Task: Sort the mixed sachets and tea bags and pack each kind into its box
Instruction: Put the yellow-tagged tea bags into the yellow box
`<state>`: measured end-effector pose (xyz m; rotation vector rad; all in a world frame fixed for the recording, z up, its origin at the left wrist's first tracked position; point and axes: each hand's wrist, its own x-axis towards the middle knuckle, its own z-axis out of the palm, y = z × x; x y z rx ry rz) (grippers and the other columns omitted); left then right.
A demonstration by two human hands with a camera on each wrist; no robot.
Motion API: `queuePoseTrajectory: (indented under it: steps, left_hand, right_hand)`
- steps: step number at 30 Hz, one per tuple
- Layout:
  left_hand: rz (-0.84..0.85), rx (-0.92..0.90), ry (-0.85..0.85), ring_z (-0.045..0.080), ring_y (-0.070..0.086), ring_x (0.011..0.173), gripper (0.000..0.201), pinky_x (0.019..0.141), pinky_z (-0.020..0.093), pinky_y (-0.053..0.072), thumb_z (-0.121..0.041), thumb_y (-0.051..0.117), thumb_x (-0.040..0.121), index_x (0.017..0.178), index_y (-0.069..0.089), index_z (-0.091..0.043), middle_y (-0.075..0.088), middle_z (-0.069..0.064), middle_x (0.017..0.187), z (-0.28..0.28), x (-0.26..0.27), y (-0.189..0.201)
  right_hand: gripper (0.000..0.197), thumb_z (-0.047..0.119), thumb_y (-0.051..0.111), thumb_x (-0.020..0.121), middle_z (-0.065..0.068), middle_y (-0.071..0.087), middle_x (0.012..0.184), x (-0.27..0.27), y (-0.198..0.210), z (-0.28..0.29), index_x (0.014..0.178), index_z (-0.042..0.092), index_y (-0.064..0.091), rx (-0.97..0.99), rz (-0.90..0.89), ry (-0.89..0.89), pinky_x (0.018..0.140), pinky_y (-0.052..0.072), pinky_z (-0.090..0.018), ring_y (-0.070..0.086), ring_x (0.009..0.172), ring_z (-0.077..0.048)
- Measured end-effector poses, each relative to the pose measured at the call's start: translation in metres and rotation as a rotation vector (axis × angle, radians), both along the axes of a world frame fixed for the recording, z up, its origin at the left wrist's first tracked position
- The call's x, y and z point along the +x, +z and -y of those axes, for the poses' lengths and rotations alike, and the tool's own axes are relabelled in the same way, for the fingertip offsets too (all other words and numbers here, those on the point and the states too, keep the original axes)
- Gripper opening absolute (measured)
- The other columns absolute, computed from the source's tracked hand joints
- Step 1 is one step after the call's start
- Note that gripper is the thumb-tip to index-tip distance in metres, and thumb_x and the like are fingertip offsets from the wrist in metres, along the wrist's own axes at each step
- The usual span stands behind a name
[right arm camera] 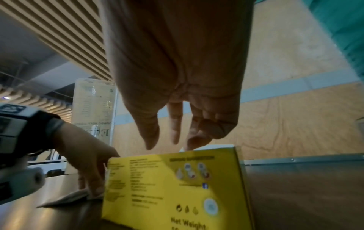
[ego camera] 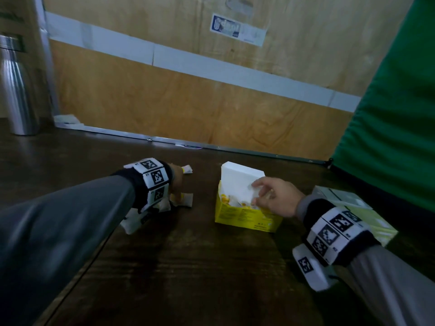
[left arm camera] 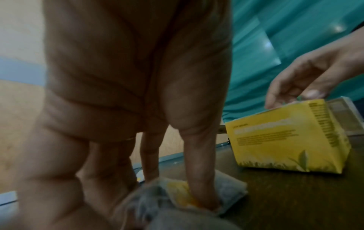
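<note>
Nearest the person, the right hand [ego camera: 273, 196] is hovering at the open top of the yellow box [ego camera: 247, 215], which is standing on the dark table [ego camera: 188, 267] just ahead of that wrist. Its fingers [right arm camera: 175, 124] are hanging loose and slightly spread over the rim, and the tips are brushing the raised white lid [ego camera: 240, 182]; they are not pinching anything that the views show. Yellow-tagged bags are already lying inside the box. To the left of the box and a little farther out, the left hand [ego camera: 175, 182] is pressing down on a small heap of tea bags [ego camera: 182, 201]. In the left wrist view the fingers [left arm camera: 199, 163] are pointing straight down, with one tip pinning a yellow-marked tea bag [left arm camera: 183, 193] flat against the table. Whether the thumb is closing under it I cannot tell. So the next bag is sitting under the left hand, and the box opening is lying to that hand's right, near but not touching. By my judgement the left hand is the one placed to lift the bag and carry it rightward, while the right is steadying the lid. One more tea bag [ego camera: 188, 169] is lying just beyond the left hand. A pale green box [ego camera: 353, 208] is sitting behind the right wrist, and a steel flask [ego camera: 16, 90] is standing far off at the left edge.
</note>
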<state>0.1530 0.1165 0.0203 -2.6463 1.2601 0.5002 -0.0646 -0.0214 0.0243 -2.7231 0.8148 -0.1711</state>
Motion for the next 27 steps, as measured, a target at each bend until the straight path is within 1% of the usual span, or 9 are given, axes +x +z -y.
queuePoseTrajectory:
  steps: [2, 4, 8, 11, 15, 17, 20, 24, 27]
  left_hand:
    - [-0.02, -0.013, 0.017, 0.023, 0.056, 0.098, 0.042, 0.077, 0.031, 0.046, -0.029, 0.065, 0.088, 0.122, 0.049, -0.011, 0.056, 0.01, 0.113, 0.0, 0.001, -0.003]
    - [-0.052, -0.075, 0.015, 0.02, 0.055, 0.09, 0.039, 0.071, 0.029, 0.048, -0.025, 0.068, 0.085, 0.116, 0.058, -0.004, 0.058, 0.008, 0.105, 0.0, 0.004, -0.006]
    - [-0.184, -0.389, 0.036, 0.02, 0.064, 0.074, 0.03, 0.058, 0.026, 0.056, -0.016, 0.07, 0.084, 0.111, 0.067, -0.006, 0.068, 0.011, 0.098, -0.001, 0.001, 0.005]
    - [-0.33, -0.617, 0.006, 0.012, 0.062, 0.052, 0.024, 0.045, 0.02, 0.052, -0.015, 0.074, 0.081, 0.104, 0.068, -0.009, 0.071, 0.011, 0.086, 0.003, -0.014, 0.022]
    - [-0.435, -0.691, -0.106, 0.013, 0.056, 0.05, 0.034, 0.048, 0.019, 0.045, -0.021, 0.08, 0.075, 0.104, 0.066, -0.009, 0.069, 0.013, 0.075, 0.008, -0.045, 0.045]
    - [-0.463, -0.72, -0.134, 0.008, 0.052, 0.043, 0.037, 0.043, 0.015, 0.04, -0.025, 0.082, 0.072, 0.102, 0.066, -0.01, 0.065, 0.003, 0.057, 0.011, -0.058, 0.051]
    - [-0.52, -0.809, -0.099, 0.001, 0.052, 0.034, 0.036, 0.037, 0.012, 0.039, -0.023, 0.08, 0.074, 0.101, 0.064, -0.005, 0.058, -0.006, 0.041, 0.016, -0.066, 0.053]
    - [-0.664, -0.86, -0.042, 0.011, 0.064, 0.053, 0.034, 0.059, 0.024, 0.059, -0.014, 0.072, 0.082, 0.108, 0.064, 0.006, 0.068, 0.01, 0.069, 0.019, -0.057, 0.048]
    - [-0.653, -0.876, -0.023, 0.011, 0.066, 0.057, 0.027, 0.07, 0.031, 0.06, -0.01, 0.065, 0.088, 0.107, 0.064, 0.009, 0.07, 0.02, 0.089, 0.019, -0.05, 0.044]
  right_hand:
    - [0.015, 0.028, 0.068, 0.084, 0.015, 0.06, 0.081, -0.006, -0.005, -0.006, 0.099, 0.025, 0.068, 0.042, -0.016, 0.099, 0.071, 0.04, -0.016, 0.051, 0.069, 0.004]
    - [0.011, 0.028, 0.069, 0.083, 0.016, 0.059, 0.075, -0.01, -0.009, -0.008, 0.093, 0.023, 0.071, 0.017, -0.047, 0.157, 0.072, 0.04, -0.016, 0.051, 0.069, 0.005]
    - [0.013, 0.025, 0.068, 0.084, 0.008, 0.065, 0.084, -0.012, -0.006, -0.01, 0.097, 0.025, 0.07, 0.021, 0.094, 0.107, 0.066, 0.042, -0.011, 0.057, 0.074, -0.003]
    - [0.019, 0.027, 0.066, 0.086, 0.007, 0.066, 0.085, -0.008, 0.001, -0.013, 0.103, 0.021, 0.068, 0.07, 0.306, 0.082, 0.066, 0.045, -0.012, 0.061, 0.08, -0.01]
    - [0.043, 0.017, 0.067, 0.085, -0.003, 0.061, 0.114, 0.007, 0.011, -0.026, 0.125, 0.012, 0.053, 0.459, 0.521, 0.065, 0.066, 0.054, -0.024, 0.064, 0.087, -0.015]
    - [0.045, 0.012, 0.069, 0.083, -0.004, 0.06, 0.104, 0.013, 0.012, -0.03, 0.124, 0.01, 0.051, 0.577, 0.534, 0.038, 0.06, 0.054, -0.021, 0.063, 0.079, -0.014]
    - [0.033, 0.006, 0.071, 0.08, -0.008, 0.058, 0.081, 0.018, 0.007, -0.028, 0.11, 0.006, 0.056, 0.538, 0.545, 0.03, 0.05, 0.05, -0.02, 0.058, 0.063, -0.014]
    - [0.02, 0.007, 0.073, 0.078, -0.003, 0.058, 0.068, 0.015, 0.0, -0.012, 0.094, 0.008, 0.062, 0.452, 0.55, -0.067, 0.046, 0.046, -0.019, 0.053, 0.05, -0.005]
    - [0.014, 0.016, 0.078, 0.074, -0.001, 0.06, 0.066, 0.013, -0.006, 0.01, 0.074, 0.012, 0.065, 0.398, 0.551, -0.236, 0.064, 0.048, -0.026, 0.056, 0.063, -0.012]
